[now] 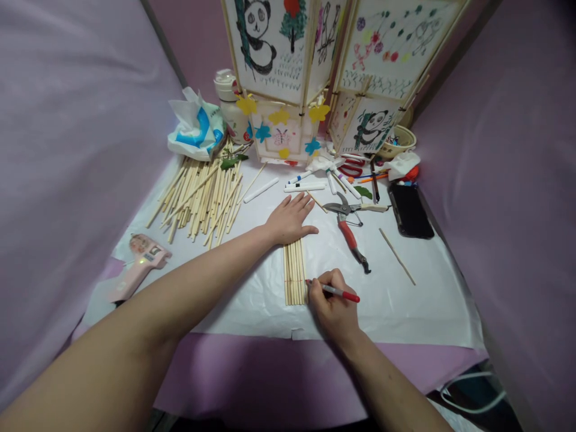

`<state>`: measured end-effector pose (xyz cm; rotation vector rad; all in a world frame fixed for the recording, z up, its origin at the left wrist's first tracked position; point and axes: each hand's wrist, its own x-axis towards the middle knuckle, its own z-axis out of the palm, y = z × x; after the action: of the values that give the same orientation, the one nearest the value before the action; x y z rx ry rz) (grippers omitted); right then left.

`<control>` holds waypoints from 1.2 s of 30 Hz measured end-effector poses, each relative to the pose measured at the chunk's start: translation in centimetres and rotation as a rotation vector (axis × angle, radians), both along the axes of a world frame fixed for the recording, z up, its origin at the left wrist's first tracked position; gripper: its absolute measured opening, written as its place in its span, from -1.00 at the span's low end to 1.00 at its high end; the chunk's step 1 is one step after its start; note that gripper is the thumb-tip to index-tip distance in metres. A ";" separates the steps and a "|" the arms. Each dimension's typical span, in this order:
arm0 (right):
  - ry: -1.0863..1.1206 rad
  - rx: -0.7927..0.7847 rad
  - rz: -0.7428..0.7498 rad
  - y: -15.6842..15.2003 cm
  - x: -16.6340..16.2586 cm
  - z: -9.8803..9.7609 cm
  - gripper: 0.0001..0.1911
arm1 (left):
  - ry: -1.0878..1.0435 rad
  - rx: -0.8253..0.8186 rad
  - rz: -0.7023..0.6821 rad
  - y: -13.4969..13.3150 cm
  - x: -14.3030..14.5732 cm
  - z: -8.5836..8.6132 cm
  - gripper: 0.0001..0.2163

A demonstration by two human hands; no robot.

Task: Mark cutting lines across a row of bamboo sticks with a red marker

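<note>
Several pale wooden sticks (294, 270) lie side by side in a flat row on the white sheet (252, 288). My left hand (291, 221) rests flat over their far ends, fingers stretched out and thumb apart. In my right hand (333, 306) is a red marker (338, 292), its tip at the right edge of the row. A thin red line crosses the sticks at about the height of that tip. To the right of the row lie red-handled pruning shears (348, 237), and a single loose stick (398, 257) is farther right.
A big pile of sticks (198, 198) lies at left, near a pink glue gun (141, 264) and a tissue pack (195, 129). Paper lanterns with panda drawings (279, 54) stand behind. White markers (306, 187), red scissors (352, 166) and a black phone (410, 210) lie toward the back right.
</note>
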<state>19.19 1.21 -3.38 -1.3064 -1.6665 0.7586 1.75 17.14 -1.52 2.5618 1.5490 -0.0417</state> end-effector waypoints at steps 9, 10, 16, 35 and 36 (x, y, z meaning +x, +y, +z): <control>0.018 -0.003 -0.007 -0.2 0.2 0.0 -0.75 | 0.000 -0.010 0.003 -0.1 0.0 0.2 -0.22; 0.015 -0.001 -0.001 -0.2 0.2 0.0 -0.75 | 0.001 -0.012 0.002 0.0 0.1 0.2 -0.22; -0.004 -0.030 0.003 -0.2 0.3 -0.2 -0.75 | 0.011 -0.007 0.003 0.0 0.1 0.0 -0.21; -0.017 0.001 0.005 0.0 0.3 0.0 -0.76 | 0.000 -0.012 0.007 0.1 0.1 0.0 -0.23; -0.023 -0.006 0.007 0.0 0.3 0.0 -0.76 | 0.001 -0.010 0.006 0.1 0.1 -0.1 -0.22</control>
<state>19.53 1.17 -3.36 -1.3185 -1.6891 0.7556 1.86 17.23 -1.58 2.5504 1.5524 -0.0496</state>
